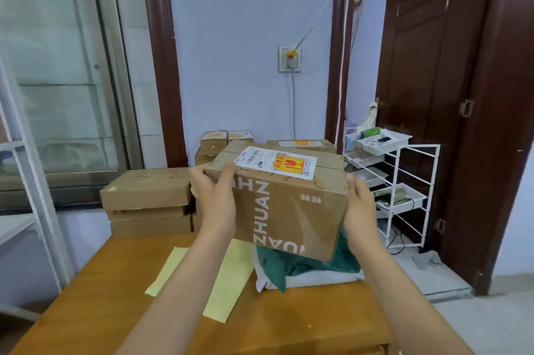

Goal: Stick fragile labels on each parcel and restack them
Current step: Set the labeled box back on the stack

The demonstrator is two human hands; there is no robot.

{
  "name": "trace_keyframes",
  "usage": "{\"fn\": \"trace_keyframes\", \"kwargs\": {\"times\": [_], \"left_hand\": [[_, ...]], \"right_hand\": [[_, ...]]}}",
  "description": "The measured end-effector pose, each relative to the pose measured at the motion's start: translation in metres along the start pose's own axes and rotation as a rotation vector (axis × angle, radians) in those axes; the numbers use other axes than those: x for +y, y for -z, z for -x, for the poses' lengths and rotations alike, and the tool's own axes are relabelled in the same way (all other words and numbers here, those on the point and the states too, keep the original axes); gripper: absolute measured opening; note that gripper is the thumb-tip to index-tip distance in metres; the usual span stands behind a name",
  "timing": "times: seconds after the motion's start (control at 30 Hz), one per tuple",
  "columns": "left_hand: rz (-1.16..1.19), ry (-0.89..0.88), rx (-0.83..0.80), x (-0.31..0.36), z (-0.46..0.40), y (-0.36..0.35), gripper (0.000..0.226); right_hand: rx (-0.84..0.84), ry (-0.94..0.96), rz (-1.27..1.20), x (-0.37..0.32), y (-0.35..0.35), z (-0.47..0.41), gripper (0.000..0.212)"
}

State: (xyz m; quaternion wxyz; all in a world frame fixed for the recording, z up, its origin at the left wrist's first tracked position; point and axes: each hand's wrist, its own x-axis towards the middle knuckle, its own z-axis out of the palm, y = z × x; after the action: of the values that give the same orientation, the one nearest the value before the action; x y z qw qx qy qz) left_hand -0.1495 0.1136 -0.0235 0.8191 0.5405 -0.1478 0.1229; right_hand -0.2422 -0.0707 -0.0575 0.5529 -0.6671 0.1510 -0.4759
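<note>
I hold a brown cardboard parcel [289, 204] printed "ZHUAN" in the air above the wooden table [101, 311]. A white shipping label and a yellow-and-red fragile label [291, 164] sit on its top face. My left hand [215, 195] grips the parcel's left end, and my right hand [359, 204] presses its right side. Behind it stand small labelled parcels [213, 140] and a flat labelled parcel [303, 144]. At the left lies a stack of three flat boxes [147, 201], the top one marked "3-2".
Two yellow backing sheets [231, 279] lie on the table under my arms. A green and white soft package [303, 271] rests below the held parcel. A white wire rack [396, 181] with trays stands at the right, beside a dark wooden door [448, 94].
</note>
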Motion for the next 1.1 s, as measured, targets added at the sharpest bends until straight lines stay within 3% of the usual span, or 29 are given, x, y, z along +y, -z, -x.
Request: {"fn": "trace_keyframes", "kwargs": {"times": [0.13, 0.33, 0.43, 0.57, 0.83, 0.97, 1.1], "left_hand": [[0.014, 0.0, -0.106, -0.004, -0.003, -0.023, 0.031], [0.051, 0.021, -0.28, -0.015, -0.007, -0.045, 0.026], [0.025, 0.024, -0.359, -0.021, -0.013, -0.053, 0.03], [-0.051, 0.041, -0.425, -0.034, -0.018, -0.061, 0.032], [-0.124, 0.128, -0.448, -0.077, -0.022, -0.057, 0.034], [-0.252, 0.06, -0.454, -0.089, -0.029, -0.052, 0.025], [-0.306, 0.06, -0.441, -0.09, -0.04, -0.045, 0.019]], "right_hand": [[-0.066, -0.157, -0.176, -0.013, 0.019, -0.014, 0.049], [-0.16, -0.133, -0.345, -0.02, 0.03, -0.044, 0.049], [-0.147, -0.151, -0.33, -0.013, 0.032, -0.062, 0.037], [-0.098, -0.246, -0.293, 0.001, 0.031, -0.082, 0.041], [-0.04, -0.358, -0.157, 0.034, 0.022, -0.095, 0.036], [-0.018, -0.381, -0.061, 0.045, 0.022, -0.099, 0.035], [-0.013, -0.234, 0.11, 0.036, 0.022, -0.105, 0.028]]}}
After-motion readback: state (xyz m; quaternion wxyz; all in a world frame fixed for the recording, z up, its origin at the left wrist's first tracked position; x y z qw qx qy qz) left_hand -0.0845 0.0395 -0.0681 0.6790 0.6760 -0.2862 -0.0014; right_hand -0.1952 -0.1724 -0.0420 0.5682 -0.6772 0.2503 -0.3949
